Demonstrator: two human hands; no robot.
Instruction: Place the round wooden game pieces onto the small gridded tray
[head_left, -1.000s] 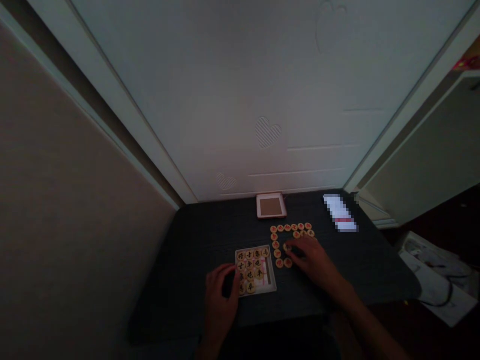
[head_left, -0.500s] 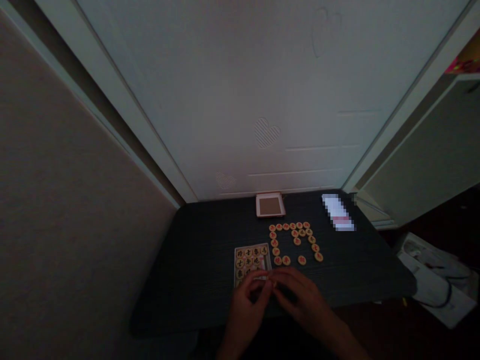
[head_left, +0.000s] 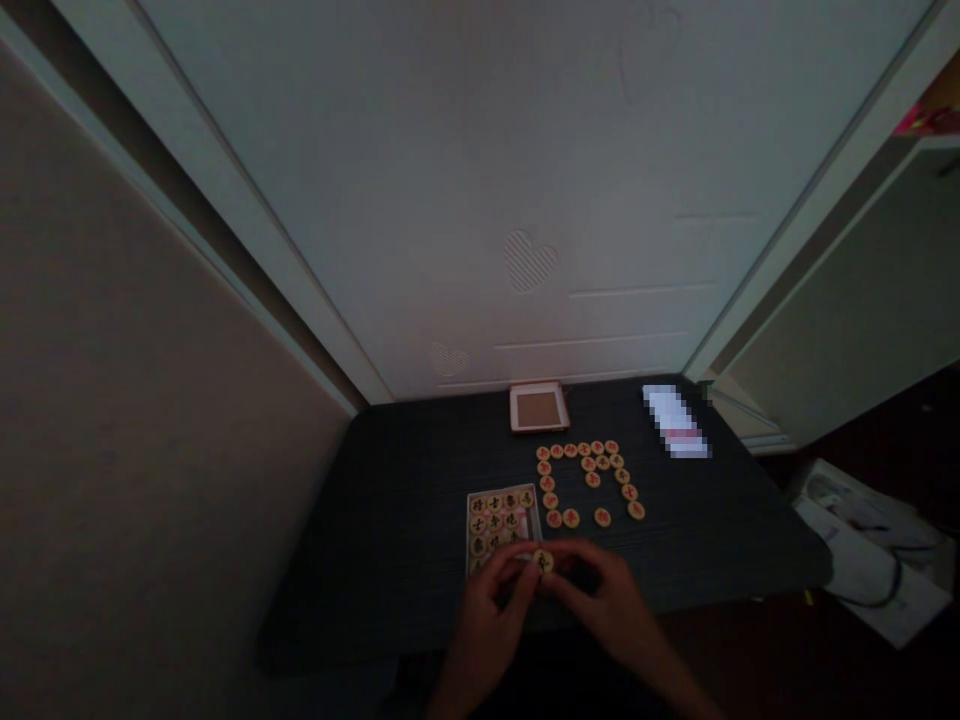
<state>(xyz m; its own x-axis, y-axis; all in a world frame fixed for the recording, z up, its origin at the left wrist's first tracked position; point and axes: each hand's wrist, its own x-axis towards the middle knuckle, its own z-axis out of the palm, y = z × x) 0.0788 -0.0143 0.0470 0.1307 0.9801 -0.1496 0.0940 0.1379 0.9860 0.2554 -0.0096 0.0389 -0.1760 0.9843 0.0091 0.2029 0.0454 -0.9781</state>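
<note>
Between the fingertips of my left hand [head_left: 504, 590] and my right hand [head_left: 589, 580] is a round Chinese chess piece [head_left: 543, 562] with a dark character facing up. Both hands are closed on it, over the front right corner of a shallow box [head_left: 535, 520]. Rows of black-lettered pieces [head_left: 495, 503] fill much of that box; its front part is hidden behind my left hand. To the right, red-lettered and dark-lettered pieces [head_left: 551, 501] lie on the table in a broken outline, with a single red piece [head_left: 602, 517] at the front.
A dark table [head_left: 405, 500] stands against a white panel [head_left: 450, 200] with heart patterns. At the table's back lies an open box lid [head_left: 539, 410]. A blurred-out bright object [head_left: 675, 422] is at the back right. White boxes or bags [head_left: 874, 560] sit beyond the right edge.
The piece between my fingers has turned so its lettered face shows; before, it was mostly hidden. My hands stay nearly in place. The view has shifted slightly.
</note>
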